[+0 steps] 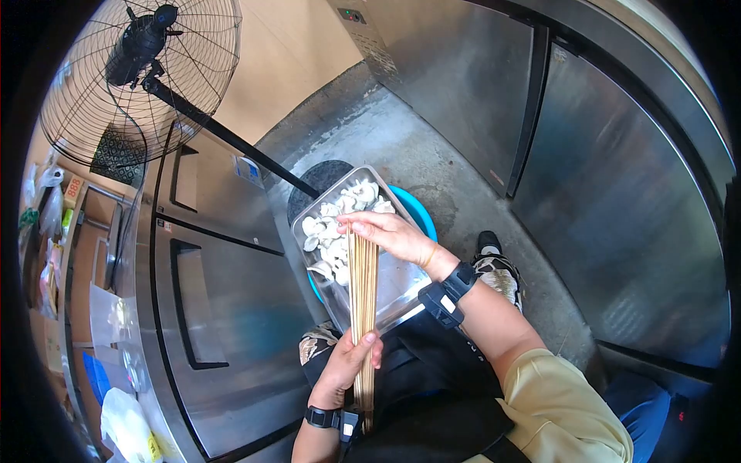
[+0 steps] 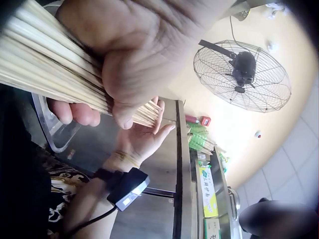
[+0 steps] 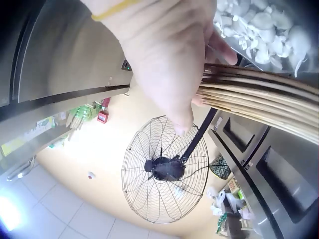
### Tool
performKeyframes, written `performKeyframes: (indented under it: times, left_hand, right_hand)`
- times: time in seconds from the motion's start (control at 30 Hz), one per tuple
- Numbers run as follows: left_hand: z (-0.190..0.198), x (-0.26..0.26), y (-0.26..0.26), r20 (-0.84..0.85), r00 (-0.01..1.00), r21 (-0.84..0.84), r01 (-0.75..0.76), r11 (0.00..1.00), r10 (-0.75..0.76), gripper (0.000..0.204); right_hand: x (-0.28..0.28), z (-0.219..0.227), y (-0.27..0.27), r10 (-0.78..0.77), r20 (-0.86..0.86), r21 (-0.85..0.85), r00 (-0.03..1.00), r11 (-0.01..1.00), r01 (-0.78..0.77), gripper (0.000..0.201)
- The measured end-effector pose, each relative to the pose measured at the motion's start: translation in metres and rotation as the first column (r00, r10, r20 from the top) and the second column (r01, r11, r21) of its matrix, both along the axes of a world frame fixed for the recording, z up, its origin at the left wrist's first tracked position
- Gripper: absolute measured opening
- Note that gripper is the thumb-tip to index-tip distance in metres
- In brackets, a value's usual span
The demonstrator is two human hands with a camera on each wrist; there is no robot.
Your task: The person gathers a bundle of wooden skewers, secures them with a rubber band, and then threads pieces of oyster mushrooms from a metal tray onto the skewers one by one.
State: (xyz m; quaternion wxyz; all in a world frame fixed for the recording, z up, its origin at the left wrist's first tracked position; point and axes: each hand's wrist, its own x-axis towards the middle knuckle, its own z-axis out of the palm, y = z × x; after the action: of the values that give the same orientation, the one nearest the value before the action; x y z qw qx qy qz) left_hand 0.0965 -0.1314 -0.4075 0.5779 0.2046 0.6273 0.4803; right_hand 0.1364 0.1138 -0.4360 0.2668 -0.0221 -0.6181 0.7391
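Note:
A thick bundle of thin wooden skewers (image 1: 363, 289) stands over the person's lap, in front of a metal tray (image 1: 340, 312). The left hand (image 1: 351, 363) grips the bundle low down, its thumb across the front; the left wrist view shows the fingers wrapped round the skewers (image 2: 47, 64). At the bundle's top ends lies the right hand (image 1: 395, 235), its fingers extended and the palm against the tips. In the right wrist view the skewer ends (image 3: 259, 92) meet this palm. White curled food pieces (image 1: 332, 251) lie in the tray, partly hidden behind the skewers and right hand.
The tray sits over a blue basin (image 1: 423, 212). A black stand fan (image 1: 139, 50) leans in from the upper left, its round base behind the tray. Steel cabinets (image 1: 231, 309) flank the left side, and tall steel doors (image 1: 617, 216) the right. Bagged goods (image 1: 50, 201) fill shelves at far left.

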Motion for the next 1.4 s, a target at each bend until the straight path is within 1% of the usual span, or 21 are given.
performKeyframes:
  times: [0.1,0.2,0.3,0.33,0.4,0.47,0.53,0.6,0.67,0.73,0.87,0.9,0.97,1.0,1.07,1.1,1.2,1.23,1.33,1.37,1.4]
  left_hand:
    - [-0.002,0.001,-0.002,-0.007,1.000,-0.011,-0.008,1.000,0.008,0.027]
    - [0.000,0.002,-0.002,-0.018,1.000,-0.008,-0.018,1.000,0.018,0.027]
    - [0.001,-0.001,-0.001,-0.014,0.999,0.032,-0.045,0.998,0.046,0.027]
    - [0.005,-0.004,0.001,-0.017,0.998,0.044,-0.063,0.997,0.064,0.027]
    - [0.014,-0.011,0.009,-0.109,0.976,0.096,-0.179,0.979,0.189,0.029]
    - [0.017,-0.026,0.020,-0.116,0.927,0.201,-0.330,0.922,0.357,0.030]
    - [0.025,-0.041,0.036,-0.018,0.850,0.348,-0.488,0.800,0.527,0.023]
    - [0.026,-0.060,0.046,0.034,0.769,0.426,-0.589,0.687,0.639,0.020]
    - [0.022,-0.073,0.051,0.053,0.697,0.497,-0.640,0.586,0.715,0.015]
    - [0.019,-0.080,0.050,0.077,0.676,0.519,-0.655,0.549,0.733,0.015]
    - [0.022,-0.066,0.053,0.218,0.701,0.510,-0.675,0.533,0.679,0.018]
    - [0.019,-0.063,0.052,0.295,0.709,0.466,-0.692,0.552,0.640,0.022]
    - [0.012,-0.053,0.054,0.278,0.768,0.450,-0.635,0.628,0.577,0.024]
    - [0.008,-0.050,0.053,0.256,0.799,0.457,-0.596,0.660,0.545,0.025]
    - [0.009,-0.051,0.054,0.268,0.791,0.465,-0.606,0.646,0.549,0.022]
    - [0.009,-0.054,0.054,0.297,0.788,0.467,-0.613,0.637,0.540,0.022]
    - [0.013,-0.065,0.049,0.403,0.765,0.462,-0.644,0.610,0.503,0.018]
    - [0.013,-0.070,0.047,0.439,0.750,0.457,-0.661,0.596,0.495,0.018]
    - [0.012,-0.079,0.041,0.528,0.719,0.446,-0.687,0.573,0.452,0.018]
    - [0.012,-0.080,0.041,0.541,0.711,0.436,-0.694,0.573,0.449,0.018]
    - [0.012,-0.080,0.041,0.556,0.702,0.426,-0.701,0.573,0.446,0.018]
  right_hand:
    - [-0.002,-0.008,0.007,0.068,0.051,0.054,0.996,0.996,-0.070,0.042]
    - [-0.005,-0.011,0.005,0.093,0.039,0.028,0.995,0.995,-0.094,0.043]
    - [-0.002,-0.001,-0.003,-0.036,-0.071,-0.091,0.997,0.995,0.030,0.048]
    - [-0.004,-0.002,-0.004,-0.024,-0.082,-0.179,0.996,0.984,0.009,0.050]
    - [-0.008,-0.009,-0.008,0.011,-0.099,-0.358,0.995,0.932,-0.046,0.055]
    - [-0.010,-0.014,-0.017,0.163,-0.122,-0.461,0.979,0.864,-0.202,0.055]
    - [-0.009,-0.012,-0.036,0.357,-0.094,-0.527,0.929,0.774,-0.351,0.052]
    - [-0.010,-0.017,-0.057,0.573,-0.086,-0.556,0.815,0.651,-0.517,0.052]
    - [-0.004,-0.020,-0.082,0.659,-0.100,-0.425,0.745,0.649,-0.631,0.045]
    - [0.001,-0.025,-0.095,0.787,-0.043,-0.452,0.616,0.534,-0.714,0.034]
    - [0.003,-0.024,-0.089,0.782,-0.025,-0.549,0.623,0.511,-0.662,0.023]
    - [0.003,-0.023,-0.087,0.771,-0.052,-0.578,0.635,0.495,-0.649,0.021]
    - [0.004,-0.021,-0.087,0.749,-0.104,-0.626,0.654,0.462,-0.628,0.021]
    - [0.005,-0.018,-0.088,0.742,-0.102,-0.624,0.662,0.470,-0.624,0.022]
    - [0.007,-0.014,-0.090,0.726,-0.099,-0.623,0.680,0.488,-0.611,0.022]
    - [0.007,-0.016,-0.086,0.748,-0.088,-0.615,0.658,0.478,-0.627,0.027]
    - [0.011,-0.012,-0.080,0.660,-0.034,-0.481,0.751,0.648,-0.591,0.032]
    - [0.008,-0.016,-0.081,0.548,-0.029,-0.349,0.836,0.778,-0.522,0.035]
    - [0.011,-0.020,-0.084,0.441,-0.109,-0.228,0.891,0.861,-0.455,0.033]
    - [0.014,-0.017,-0.085,0.411,-0.096,-0.236,0.906,0.875,-0.422,0.029]
    - [0.017,-0.014,-0.083,0.376,-0.067,-0.138,0.924,0.914,-0.382,0.026]
